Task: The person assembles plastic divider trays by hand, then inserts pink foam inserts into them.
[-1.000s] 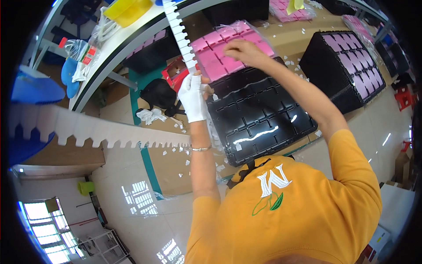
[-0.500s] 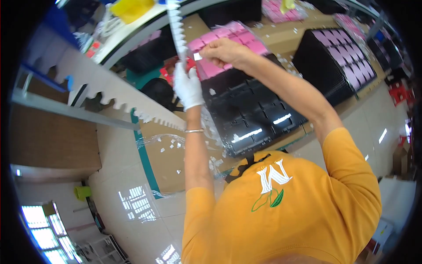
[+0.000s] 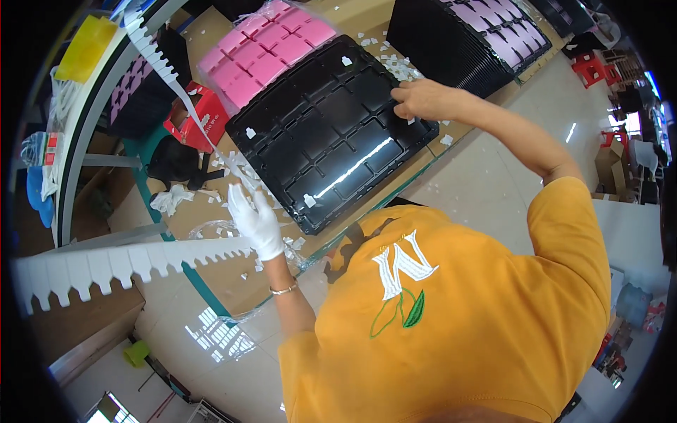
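Observation:
My left hand (image 3: 255, 224), in a white glove, holds a long white strip (image 3: 156, 60) with a toothed edge. One length of the strip runs up to the far left, and another (image 3: 141, 261) stretches left from the hand. My bare right hand (image 3: 430, 100) is at the right corner of a black compartmented plastic tray (image 3: 331, 116), fingers pinched together. A small white tab (image 3: 411, 121) shows just under those fingertips, against the tray. Other white tabs lie near the tray's far (image 3: 346, 61), left (image 3: 250, 132) and near (image 3: 309, 201) corners.
Pink trays (image 3: 268, 49) in clear wrap lie behind the black tray. A tall stack of black trays (image 3: 441, 46) with pink tops stands at the right. A red box (image 3: 194, 116) and a black bundle (image 3: 173, 161) are on the left. White scraps litter the cardboard-covered table (image 3: 218, 278).
My right hand has moved from above the pink trays with a white tab to the black tray's right corner. My left hand has come nearer and left. The whole view has shifted.

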